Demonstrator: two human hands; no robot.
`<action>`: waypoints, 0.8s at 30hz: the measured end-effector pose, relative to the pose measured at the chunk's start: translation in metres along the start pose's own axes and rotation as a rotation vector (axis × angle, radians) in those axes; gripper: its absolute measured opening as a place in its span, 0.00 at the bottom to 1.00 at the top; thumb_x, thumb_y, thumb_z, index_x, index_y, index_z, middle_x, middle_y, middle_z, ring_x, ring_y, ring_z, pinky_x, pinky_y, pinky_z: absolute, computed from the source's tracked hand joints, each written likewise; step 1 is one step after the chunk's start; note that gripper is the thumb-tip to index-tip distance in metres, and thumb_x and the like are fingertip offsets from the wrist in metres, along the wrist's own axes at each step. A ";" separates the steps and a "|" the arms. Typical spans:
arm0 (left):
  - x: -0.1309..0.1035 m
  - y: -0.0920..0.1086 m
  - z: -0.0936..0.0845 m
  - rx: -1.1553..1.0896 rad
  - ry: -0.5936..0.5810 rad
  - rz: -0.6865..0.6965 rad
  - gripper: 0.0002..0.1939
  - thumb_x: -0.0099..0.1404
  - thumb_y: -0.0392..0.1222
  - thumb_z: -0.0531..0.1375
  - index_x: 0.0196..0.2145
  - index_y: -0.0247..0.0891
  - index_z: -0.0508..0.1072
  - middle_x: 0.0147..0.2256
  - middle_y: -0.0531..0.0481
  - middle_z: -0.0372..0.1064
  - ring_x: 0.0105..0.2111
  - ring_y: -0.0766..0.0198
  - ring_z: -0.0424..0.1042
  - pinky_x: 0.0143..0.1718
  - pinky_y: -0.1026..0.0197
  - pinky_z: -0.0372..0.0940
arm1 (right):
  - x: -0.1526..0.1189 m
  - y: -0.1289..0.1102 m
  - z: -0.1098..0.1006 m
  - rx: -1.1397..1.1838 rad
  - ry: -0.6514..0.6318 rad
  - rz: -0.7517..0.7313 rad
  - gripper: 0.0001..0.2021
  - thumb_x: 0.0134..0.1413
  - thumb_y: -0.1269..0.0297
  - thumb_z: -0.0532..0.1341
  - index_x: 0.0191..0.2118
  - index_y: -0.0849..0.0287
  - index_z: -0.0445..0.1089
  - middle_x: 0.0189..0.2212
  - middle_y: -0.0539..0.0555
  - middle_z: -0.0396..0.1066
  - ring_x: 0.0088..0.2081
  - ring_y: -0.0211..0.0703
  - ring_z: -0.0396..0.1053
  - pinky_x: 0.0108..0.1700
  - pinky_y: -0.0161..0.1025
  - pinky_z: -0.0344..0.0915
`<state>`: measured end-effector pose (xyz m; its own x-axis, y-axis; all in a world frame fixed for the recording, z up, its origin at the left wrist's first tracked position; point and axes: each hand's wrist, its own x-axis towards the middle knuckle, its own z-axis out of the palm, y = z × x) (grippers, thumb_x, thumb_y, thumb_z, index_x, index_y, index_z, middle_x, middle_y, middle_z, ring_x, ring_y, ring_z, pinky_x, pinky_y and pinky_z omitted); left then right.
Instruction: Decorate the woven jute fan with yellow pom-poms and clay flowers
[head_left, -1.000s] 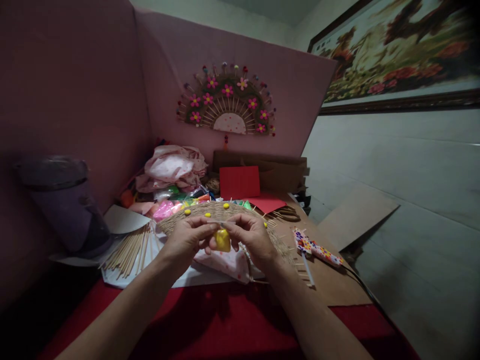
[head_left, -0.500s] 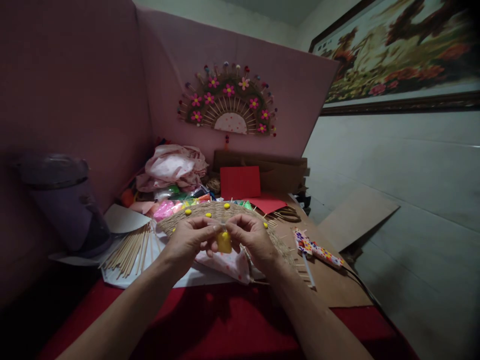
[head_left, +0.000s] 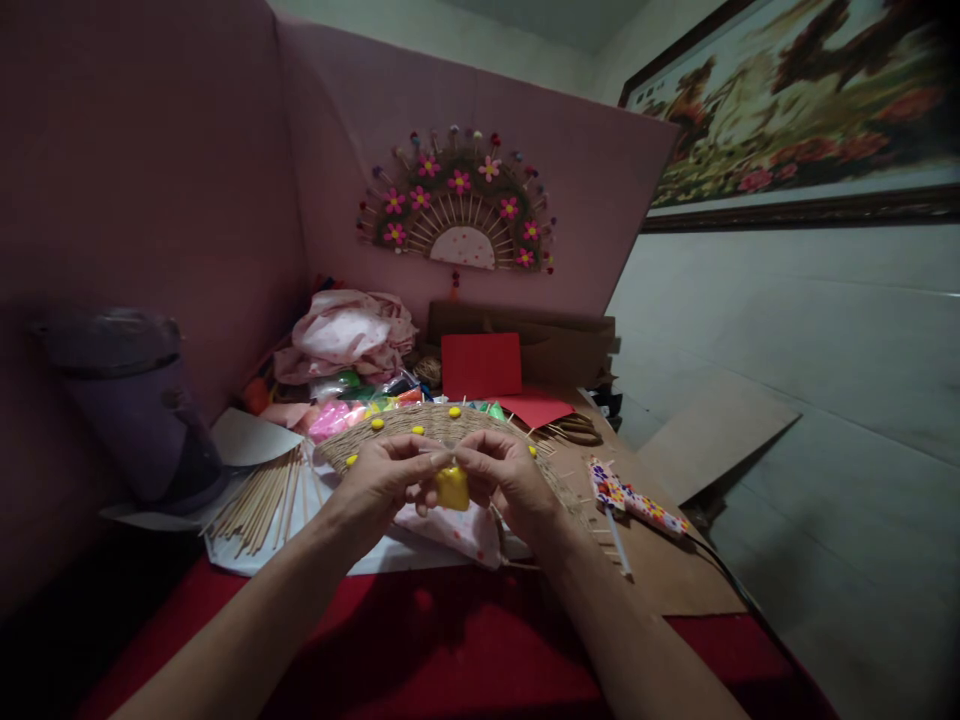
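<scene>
Head view, left hand [head_left: 390, 472] and right hand [head_left: 504, 470] pinching the clear top of a small yellow packet [head_left: 452, 489], packet hanging before a twine-covered fan [head_left: 436, 424] dotted with yellow pieces [head_left: 377, 424], wooden sticks [head_left: 259, 502] leftward, flowered glue gun [head_left: 634, 500] on cardboard [head_left: 667, 575] rightward

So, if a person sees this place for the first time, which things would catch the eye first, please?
Probably the fan with pink flowers comes first, high on the pink board at the back. Next might be the small yellow bag, pinched between the left hand and the right hand near the middle of the view. The bright red card stands farther back, in front of brown cardboard.
</scene>
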<state>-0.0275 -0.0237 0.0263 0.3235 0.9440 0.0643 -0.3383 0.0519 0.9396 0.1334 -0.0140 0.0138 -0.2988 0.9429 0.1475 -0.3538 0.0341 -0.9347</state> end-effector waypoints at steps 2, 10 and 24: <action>0.001 0.000 0.000 0.001 0.008 -0.005 0.11 0.51 0.43 0.67 0.26 0.31 0.73 0.19 0.52 0.68 0.15 0.73 0.64 0.16 0.71 0.59 | 0.000 0.000 0.001 -0.028 0.007 -0.011 0.13 0.39 0.59 0.70 0.24 0.62 0.69 0.16 0.44 0.63 0.15 0.26 0.55 0.15 0.27 0.50; 0.002 -0.005 -0.003 0.051 0.027 0.052 0.10 0.52 0.42 0.67 0.27 0.31 0.74 0.17 0.52 0.67 0.15 0.72 0.64 0.17 0.70 0.59 | 0.000 0.000 0.002 -0.098 0.028 -0.066 0.13 0.40 0.58 0.70 0.24 0.62 0.69 0.16 0.45 0.65 0.14 0.27 0.57 0.14 0.27 0.51; 0.003 -0.006 -0.001 0.149 0.070 0.107 0.10 0.52 0.42 0.65 0.25 0.31 0.74 0.16 0.54 0.65 0.14 0.72 0.61 0.15 0.69 0.55 | -0.003 -0.001 0.006 -0.288 0.052 -0.205 0.13 0.44 0.57 0.67 0.24 0.62 0.68 0.15 0.45 0.63 0.13 0.28 0.57 0.12 0.27 0.52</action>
<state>-0.0259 -0.0211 0.0206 0.2292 0.9621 0.1478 -0.2316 -0.0936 0.9683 0.1294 -0.0184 0.0163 -0.1995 0.9219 0.3320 -0.1350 0.3098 -0.9412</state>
